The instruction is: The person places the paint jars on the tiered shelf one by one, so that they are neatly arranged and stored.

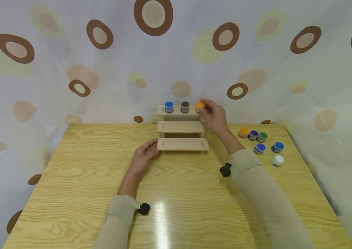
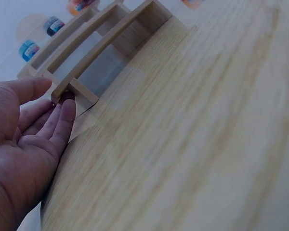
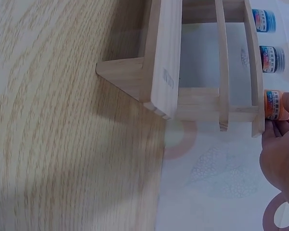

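Observation:
A three-step wooden display rack (image 1: 182,144) stands at the back of the table. My right hand (image 1: 215,119) pinches an orange paint jar (image 1: 199,106) at the right end of the top step. In the right wrist view, the thumb and fingers hold this orange jar (image 3: 273,105) upright against the step. A blue jar (image 1: 169,107) and a dark brown or black jar (image 1: 184,107) stand left of it. At the rack's lower left end is my left hand (image 1: 141,159). Its fingers (image 2: 62,120) reach under the bottom step's end, with the thumb above.
Several jars stand at the table's right: orange (image 1: 243,132), purple (image 1: 253,135), green (image 1: 262,137), violet-blue (image 1: 259,148), blue (image 1: 277,147) and white (image 1: 278,160). A patterned cloth (image 1: 110,69) hangs behind the rack and along the table's sides.

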Available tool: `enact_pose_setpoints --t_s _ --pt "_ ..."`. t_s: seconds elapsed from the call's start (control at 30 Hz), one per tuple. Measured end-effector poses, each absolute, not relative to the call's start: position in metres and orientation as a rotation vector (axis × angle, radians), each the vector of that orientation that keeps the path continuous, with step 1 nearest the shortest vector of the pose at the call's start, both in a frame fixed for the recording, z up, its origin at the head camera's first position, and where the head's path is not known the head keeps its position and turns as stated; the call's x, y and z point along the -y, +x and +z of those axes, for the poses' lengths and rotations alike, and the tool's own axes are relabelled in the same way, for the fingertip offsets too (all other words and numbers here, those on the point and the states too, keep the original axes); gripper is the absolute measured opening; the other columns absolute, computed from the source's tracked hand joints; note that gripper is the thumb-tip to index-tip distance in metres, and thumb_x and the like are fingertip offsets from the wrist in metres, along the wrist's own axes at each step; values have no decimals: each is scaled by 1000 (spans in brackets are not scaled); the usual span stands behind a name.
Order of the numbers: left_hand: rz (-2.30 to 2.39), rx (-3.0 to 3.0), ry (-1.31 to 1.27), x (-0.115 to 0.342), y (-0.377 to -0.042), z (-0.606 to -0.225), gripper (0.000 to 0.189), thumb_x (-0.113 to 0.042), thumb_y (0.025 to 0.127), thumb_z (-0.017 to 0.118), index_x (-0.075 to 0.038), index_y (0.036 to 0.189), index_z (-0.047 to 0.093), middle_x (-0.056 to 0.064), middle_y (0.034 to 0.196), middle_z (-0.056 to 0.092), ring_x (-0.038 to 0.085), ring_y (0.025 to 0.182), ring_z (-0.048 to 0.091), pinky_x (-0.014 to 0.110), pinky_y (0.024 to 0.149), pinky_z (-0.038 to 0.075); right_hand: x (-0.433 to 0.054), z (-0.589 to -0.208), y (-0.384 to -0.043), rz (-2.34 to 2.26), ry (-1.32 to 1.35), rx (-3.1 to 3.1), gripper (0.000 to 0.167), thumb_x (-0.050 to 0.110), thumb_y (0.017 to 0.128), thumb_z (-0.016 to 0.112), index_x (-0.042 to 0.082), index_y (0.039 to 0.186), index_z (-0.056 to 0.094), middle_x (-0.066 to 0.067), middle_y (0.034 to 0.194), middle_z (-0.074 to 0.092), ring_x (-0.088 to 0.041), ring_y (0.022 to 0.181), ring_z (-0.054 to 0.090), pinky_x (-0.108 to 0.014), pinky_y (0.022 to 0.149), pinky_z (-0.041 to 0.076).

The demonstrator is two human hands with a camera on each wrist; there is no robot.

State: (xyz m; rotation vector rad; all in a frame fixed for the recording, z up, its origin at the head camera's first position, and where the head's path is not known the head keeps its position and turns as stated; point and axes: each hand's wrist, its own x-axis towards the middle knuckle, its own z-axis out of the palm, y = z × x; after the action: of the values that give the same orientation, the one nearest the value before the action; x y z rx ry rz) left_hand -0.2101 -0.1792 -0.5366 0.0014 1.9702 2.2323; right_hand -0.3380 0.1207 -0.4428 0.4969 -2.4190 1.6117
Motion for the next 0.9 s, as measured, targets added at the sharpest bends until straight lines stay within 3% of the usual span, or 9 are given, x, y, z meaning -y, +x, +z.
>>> enact_pose_setpoints --t_s 0.23,0.53,0.9 --pt "2234 -1959 -6 179 -209 -538 51 -14 108 62 -14 158 50 10 156 55 26 138 58 32 111 50 -123 -446 -336 1671 511 2391 46 3 106 62 -10 149 51 -27 149 56 -38 140 55 -41 117 46" --pt "2225 -1981 14 180 -212 -536 51 -15 108 63 -15 157 51 9 153 58 26 136 60 35 112 50 -128 -453 -328 1872 334 2207 42 2 104 63 -7 144 58 -24 143 62 -35 136 58 -30 115 48" --pt "2226 -1967 -16 179 -211 -537 51 -16 107 64 -17 157 52 9 153 58 25 136 60 37 113 50 -131 -455 -305 1915 258 2157 41 -7 101 62 -14 140 56 -33 141 59 -43 136 56 -44 118 46"
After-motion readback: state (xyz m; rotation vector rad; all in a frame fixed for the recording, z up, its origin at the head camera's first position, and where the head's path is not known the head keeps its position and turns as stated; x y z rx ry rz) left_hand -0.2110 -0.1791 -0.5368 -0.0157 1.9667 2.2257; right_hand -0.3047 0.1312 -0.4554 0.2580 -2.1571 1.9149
